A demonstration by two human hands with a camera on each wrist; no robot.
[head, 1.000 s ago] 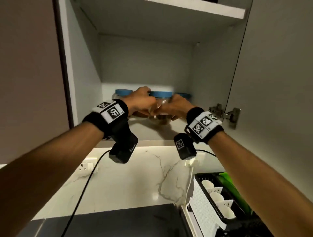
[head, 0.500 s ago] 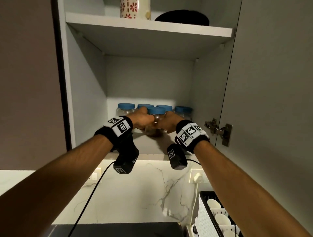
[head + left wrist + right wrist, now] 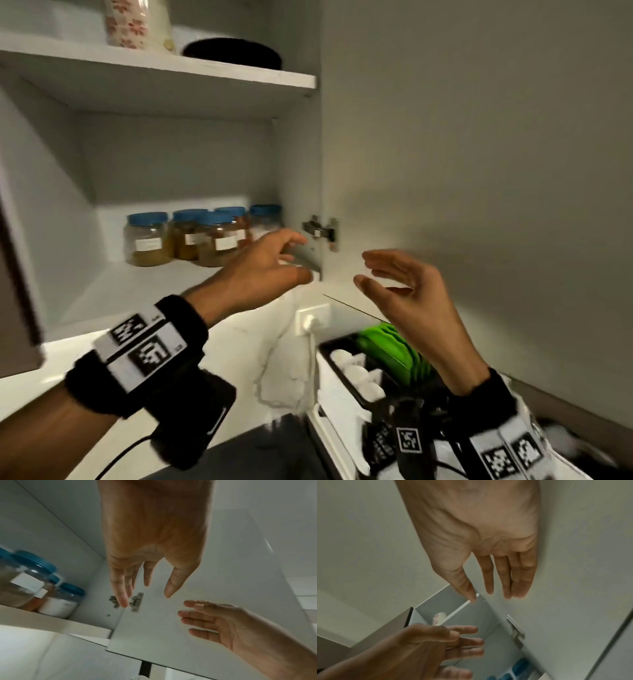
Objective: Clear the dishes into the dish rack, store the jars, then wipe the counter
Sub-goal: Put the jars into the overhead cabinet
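Note:
Several blue-lidded jars (image 3: 202,236) (image 3: 32,582) with white labels stand together at the back of the lower cupboard shelf (image 3: 144,291). My left hand (image 3: 274,260) (image 3: 145,577) hovers empty in front of the shelf's right end, fingers loosely spread, near the door hinge (image 3: 320,229). My right hand (image 3: 397,277) (image 3: 498,582) is empty too, fingers straight, in front of the open cupboard door (image 3: 479,171). Neither hand touches a jar.
A flowered cup (image 3: 137,24) and a black dish (image 3: 233,53) sit on the upper shelf. Below right, a dish rack (image 3: 342,387) holds white cups and green plates (image 3: 394,349). A socket with a plug (image 3: 313,320) is on the marble wall.
Both hands have let go of the jar, which now stands among the others, and drawn back to the right, out of the shelf. My view has shifted right.

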